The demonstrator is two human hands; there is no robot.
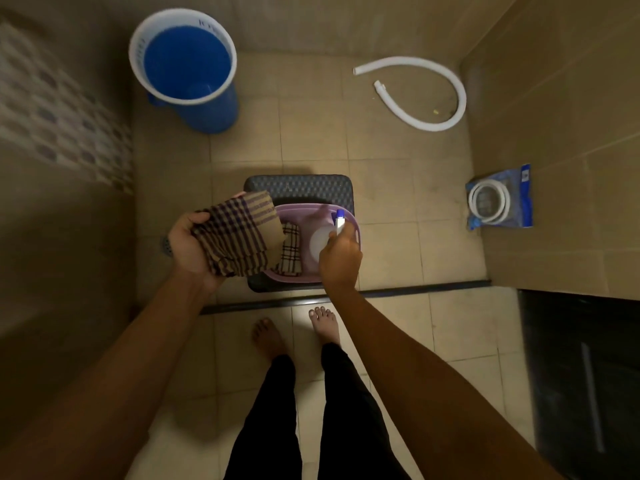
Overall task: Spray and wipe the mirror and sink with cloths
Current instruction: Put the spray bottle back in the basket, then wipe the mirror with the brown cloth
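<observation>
Over purple basket on stool — your left hand clutches checked cloth, right hand fingers wrapped round spray bottle. Lift bottle straight up, clear rim — second cloth lies inside.

Both bare forearms extend forward and downward, converging toward the centre from about 7 and 5 o'clock. The left hand, at roughly 9 o'clock of centre, is turned palm inward (thumb uppermost) with its fingers curled around a folded checked cloth. The right hand is knuckles-up, fingers wrapped around the neck of a spray bottle.
</observation>
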